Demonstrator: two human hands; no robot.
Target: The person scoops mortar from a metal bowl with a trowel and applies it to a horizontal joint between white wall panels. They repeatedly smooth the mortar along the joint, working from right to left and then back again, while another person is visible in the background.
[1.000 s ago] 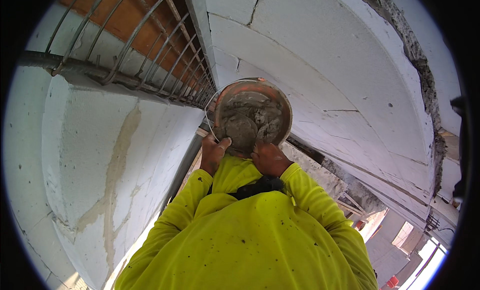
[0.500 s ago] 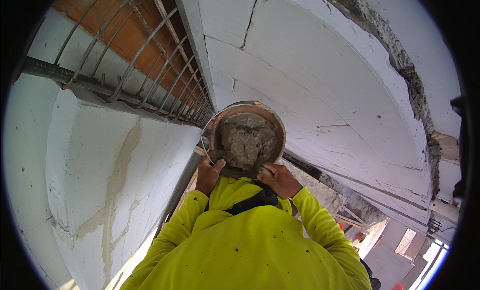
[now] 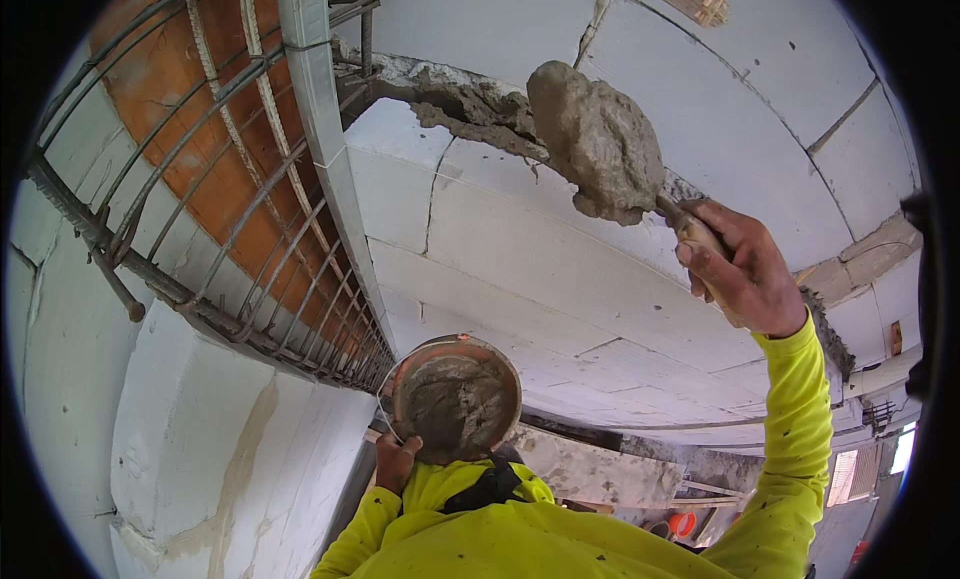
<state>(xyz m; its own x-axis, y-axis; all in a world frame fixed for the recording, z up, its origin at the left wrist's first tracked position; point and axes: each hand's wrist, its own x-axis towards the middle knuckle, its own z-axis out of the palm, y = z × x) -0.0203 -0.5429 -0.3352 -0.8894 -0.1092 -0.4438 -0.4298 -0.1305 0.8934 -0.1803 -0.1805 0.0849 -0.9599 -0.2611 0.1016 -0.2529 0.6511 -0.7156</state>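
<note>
My left hand (image 3: 397, 463) grips the near left rim of a round orange-brown bucket (image 3: 513, 387), which sits against my chest with its wire handle hanging to the left. Wet grey mortar (image 3: 450, 404) partly fills it. Out to the upper right, my right hand (image 3: 745, 264) is closed around the handle of a trowel (image 3: 700, 231). A thick heap of mortar (image 3: 597, 144) covers the trowel's blade. That load hangs in front of the top of a white block wall (image 3: 540, 259), near a rough mortar bed (image 3: 470, 109) along the wall's upper edge.
To the left runs a rebar cage (image 3: 250, 324) with an orange-brown board (image 3: 190, 129) behind it. A pale upright profile (image 3: 320, 109) stands between the cage and the wall. White blocks (image 3: 190, 419) rise at lower left. Farther off at lower right is an orange container (image 3: 683, 524).
My right hand has left the bucket rim and is now raised to the upper right with a mortar-laden trowel. My left hand stays on the bucket, which appears lower and slightly left.
</note>
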